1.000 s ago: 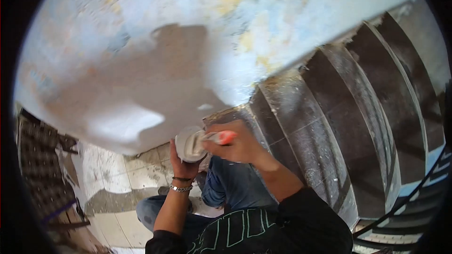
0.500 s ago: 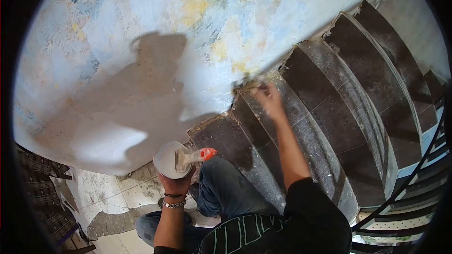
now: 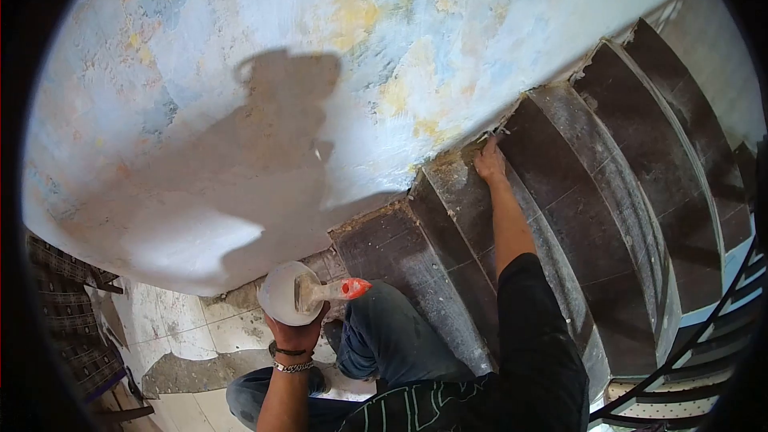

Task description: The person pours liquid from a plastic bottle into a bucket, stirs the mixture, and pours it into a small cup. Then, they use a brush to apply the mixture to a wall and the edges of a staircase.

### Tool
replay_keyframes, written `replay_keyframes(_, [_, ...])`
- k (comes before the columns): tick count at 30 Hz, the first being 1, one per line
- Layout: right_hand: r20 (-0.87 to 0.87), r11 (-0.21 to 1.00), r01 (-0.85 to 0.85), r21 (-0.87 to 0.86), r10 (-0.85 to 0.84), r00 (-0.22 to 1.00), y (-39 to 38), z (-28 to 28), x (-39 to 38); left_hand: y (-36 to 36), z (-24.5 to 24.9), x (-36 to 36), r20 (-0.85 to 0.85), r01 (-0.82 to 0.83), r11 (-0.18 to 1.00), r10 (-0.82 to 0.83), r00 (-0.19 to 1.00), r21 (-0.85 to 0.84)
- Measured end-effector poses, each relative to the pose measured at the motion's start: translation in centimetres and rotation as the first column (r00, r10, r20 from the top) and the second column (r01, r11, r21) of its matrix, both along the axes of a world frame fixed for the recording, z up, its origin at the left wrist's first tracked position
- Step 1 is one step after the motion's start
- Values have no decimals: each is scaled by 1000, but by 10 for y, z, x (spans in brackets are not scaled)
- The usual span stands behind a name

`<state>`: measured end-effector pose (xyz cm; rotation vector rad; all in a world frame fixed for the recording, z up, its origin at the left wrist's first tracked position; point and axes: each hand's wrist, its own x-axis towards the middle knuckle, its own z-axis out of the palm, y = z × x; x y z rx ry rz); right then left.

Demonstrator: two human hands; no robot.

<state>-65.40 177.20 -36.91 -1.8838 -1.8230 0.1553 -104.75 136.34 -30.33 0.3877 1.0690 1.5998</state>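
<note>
My left hand (image 3: pixel 294 331) holds up a round white plate of plaster (image 3: pixel 280 294), and a putty knife with a red handle (image 3: pixel 328 290) lies across that plate. My right hand (image 3: pixel 489 160) is stretched far out and rests where the patchy blue and yellow wall (image 3: pixel 320 56) meets a dark stair step (image 3: pixel 464 192); its fingers touch the crumbling joint there. Whether it holds anything is hidden. A fresh pale plaster patch (image 3: pixel 200 232) covers the lower wall above the plate.
Dark tiled stairs (image 3: pixel 608 160) climb to the right, with a black metal railing (image 3: pixel 704 336) at the lower right. White, spattered floor tiles (image 3: pixel 192 328) lie below the wall. My bent knee in jeans (image 3: pixel 384 336) is under the plate.
My right hand let go of the red-handled putty knife, left it on the plate, and reached out to the wall and step joint. The view shifted slightly.
</note>
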Motion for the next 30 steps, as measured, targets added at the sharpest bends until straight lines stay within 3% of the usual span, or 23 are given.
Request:
replay_keyframes(1, [-24,1000,6,-18,-6,1000,-4,-1,-4,-1,-2,0,-488,22,997,-56,871,-74])
replay_keyframes(3, [-69,997,-18,-80,13,998,-16,7,-8,-1,-3,-1,-861,14,987,-144,487,-157])
replay_keyframes(4, [-91,991,-50,-124,39,995,-27,19,-9,-2,-2,-3,-876,20,986,-155,457,-164])
replay_keyframes(6, [-118,986,-50,-162,31,993,-32,31,-11,-1,-3,-2,-751,30,993,-105,652,-113])
replay_keyframes(8, [-130,987,19,-162,-40,991,-33,34,-6,-1,-4,1,-303,24,1000,-25,953,-7])
replay_keyframes(9, [-55,999,4,-40,-7,998,-27,20,-3,0,-2,1,-24,-6,1000,7,1000,30])
replay_keyframes(10, [24,996,-19,82,17,1000,-16,-6,3,-1,6,0,277,-20,998,2,961,64])
replay_keyframes(11, [107,978,-53,200,32,994,-9,-20,6,-1,7,-1,207,-5,998,-8,978,61])
replay_keyframes(12, [85,987,-50,150,37,996,-9,-21,2,-1,8,-1,136,9,998,-17,991,56])
replay_keyframes(13, [63,994,-46,99,40,997,-13,-18,-7,0,4,-1,-306,43,999,-43,951,-4])
replay_keyframes(14, [43,998,-39,44,37,998,-20,-16,-14,-1,2,-2,-568,63,997,-79,819,-47])
replay_keyframes(15, [2,983,-23,-181,23,1000,-44,20,-29,-3,0,-2,-780,46,994,-102,617,-94])
replay_keyframes(16, [-80,992,-59,-109,50,996,-40,14,-20,-3,-1,-4,-862,33,994,-109,494,-107])
replay_keyframes(18, [-242,992,-121,41,128,962,-34,8,-11,-4,0,-6,-897,19,993,-112,428,-115])
replay_keyframes(19, [-237,999,-25,-39,15,971,-36,24,-10,-4,2,-5,-863,24,993,-109,493,-112])
replay_keyframes(20, [-202,998,7,-61,-19,979,-30,22,-10,-4,4,-5,-679,60,996,-85,729,-61])
replay_keyframes(21, [-164,996,39,-80,-52,985,-20,14,-4,-5,6,-4,-432,55,998,-53,900,-8])
replay_keyframes(22, [-126,993,69,-94,-81,989,-10,9,0,-6,9,-3,84,25,995,-34,996,97])
replay_keyframes(24, [-40,998,60,-12,-61,997,9,-7,-2,-5,7,-4,464,-60,986,-18,885,152])
replay_keyframes(26, [12,989,60,134,-62,998,15,-27,-5,-7,-2,-5,188,-58,994,39,981,97])
replay_keyframes(28, [-97,989,106,-106,-117,988,-14,3,-27,-8,-6,-5,-167,-39,998,45,985,40])
replay_keyframes(29, [-148,969,118,-218,-153,977,-27,21,-43,-7,-6,-7,-415,-2,1000,8,910,15])
replay_keyframes(30, [-133,972,118,-204,-147,980,-35,23,-55,-6,-6,-8,-636,8,1000,-18,772,-18])
